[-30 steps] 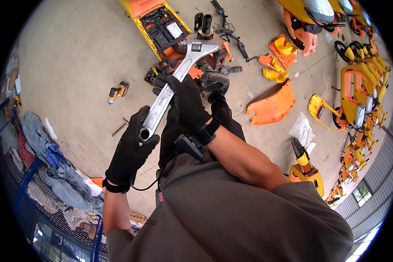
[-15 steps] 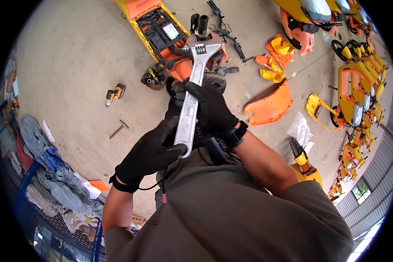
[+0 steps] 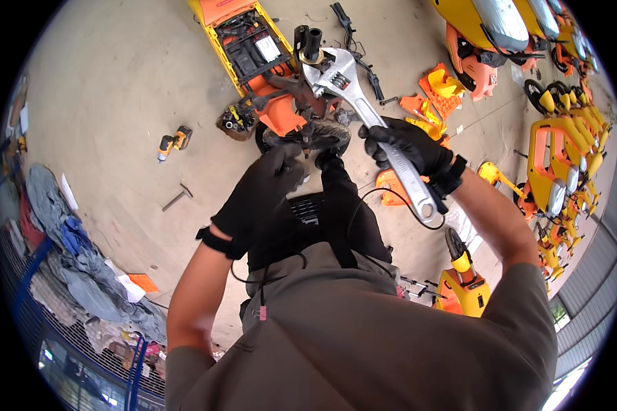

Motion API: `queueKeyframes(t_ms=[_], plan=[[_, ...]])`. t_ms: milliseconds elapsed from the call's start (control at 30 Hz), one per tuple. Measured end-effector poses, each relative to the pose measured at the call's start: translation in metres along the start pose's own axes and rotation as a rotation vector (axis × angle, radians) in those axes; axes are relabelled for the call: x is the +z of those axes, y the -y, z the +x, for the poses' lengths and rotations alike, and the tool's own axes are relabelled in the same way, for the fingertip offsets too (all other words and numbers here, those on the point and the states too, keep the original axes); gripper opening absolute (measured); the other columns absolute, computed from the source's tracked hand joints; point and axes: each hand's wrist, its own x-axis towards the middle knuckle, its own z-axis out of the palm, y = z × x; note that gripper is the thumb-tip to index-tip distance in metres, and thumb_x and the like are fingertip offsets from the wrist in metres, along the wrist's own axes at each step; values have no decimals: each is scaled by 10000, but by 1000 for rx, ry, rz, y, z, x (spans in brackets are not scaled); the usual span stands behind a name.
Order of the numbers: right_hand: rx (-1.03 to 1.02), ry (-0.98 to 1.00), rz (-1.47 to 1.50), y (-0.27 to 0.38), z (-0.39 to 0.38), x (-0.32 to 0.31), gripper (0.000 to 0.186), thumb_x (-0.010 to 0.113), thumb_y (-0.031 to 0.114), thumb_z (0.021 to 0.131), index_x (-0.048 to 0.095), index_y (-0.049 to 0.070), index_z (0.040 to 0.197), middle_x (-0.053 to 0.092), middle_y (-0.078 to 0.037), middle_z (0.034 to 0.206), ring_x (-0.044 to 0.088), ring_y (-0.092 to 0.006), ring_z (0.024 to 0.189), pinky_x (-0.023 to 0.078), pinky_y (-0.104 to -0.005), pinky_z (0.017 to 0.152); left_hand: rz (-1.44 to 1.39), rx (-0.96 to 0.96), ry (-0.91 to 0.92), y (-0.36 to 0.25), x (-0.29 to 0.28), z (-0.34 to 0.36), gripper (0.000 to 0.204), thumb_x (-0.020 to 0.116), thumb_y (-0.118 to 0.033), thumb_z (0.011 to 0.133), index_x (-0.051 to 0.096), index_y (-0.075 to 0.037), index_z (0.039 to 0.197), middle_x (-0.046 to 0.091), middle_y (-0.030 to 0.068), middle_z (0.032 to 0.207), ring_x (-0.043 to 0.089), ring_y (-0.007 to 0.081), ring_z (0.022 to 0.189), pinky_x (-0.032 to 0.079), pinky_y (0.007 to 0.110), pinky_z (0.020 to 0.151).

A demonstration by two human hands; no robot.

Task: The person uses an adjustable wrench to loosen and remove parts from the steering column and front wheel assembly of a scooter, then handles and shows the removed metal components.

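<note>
The right hand (image 3: 408, 147), in a black glove, is closed around the shaft of a large adjustable wrench (image 3: 373, 127). The wrench's long axis runs diagonally: its jaw end points up and away from the hand toward the scooter front wheel assembly (image 3: 301, 130), while its handle end extends below the hand toward the wrist. The left hand (image 3: 264, 188), also gloved, has loosely curled fingers resting at the tyre (image 3: 322, 133), holding nothing visible.
</note>
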Motion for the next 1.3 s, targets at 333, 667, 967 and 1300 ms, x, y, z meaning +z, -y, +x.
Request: queueKeyframes(t_ms=[333,667,967,1300], plan=[[276,58,-362,102,0,-56,269,595,277,979,603,26,1078,606,-36,764,551,-113,646,451,-262,587,193,310,-408,-2,-19,113,437,641,-166,909,522,22,1285,638,102,1076,628,165,966,508,302,846],[369,-110,-674,156,-19,-59,265,606,291,966,595,35,1036,613,-34,706,559,-119,555,457,-264,520,680,650,-564,0,-33,174,564,757,-187,811,545,-21,1307,619,141,1149,627,272,1035,507,368,882],[163,-355,-397,83,-96,-125,259,608,264,965,575,48,1105,609,-14,746,571,-91,582,469,-231,522,665,650,-592,-15,-23,181,475,785,-181,744,619,-9,1155,643,141,1006,633,323,954,503,413,822],[158,-489,34,-42,-122,-96,188,603,195,967,598,37,1067,602,-32,745,571,-115,614,486,-256,567,841,607,-1110,-9,20,197,386,831,-299,715,582,-27,828,611,135,841,611,343,812,490,428,719]])
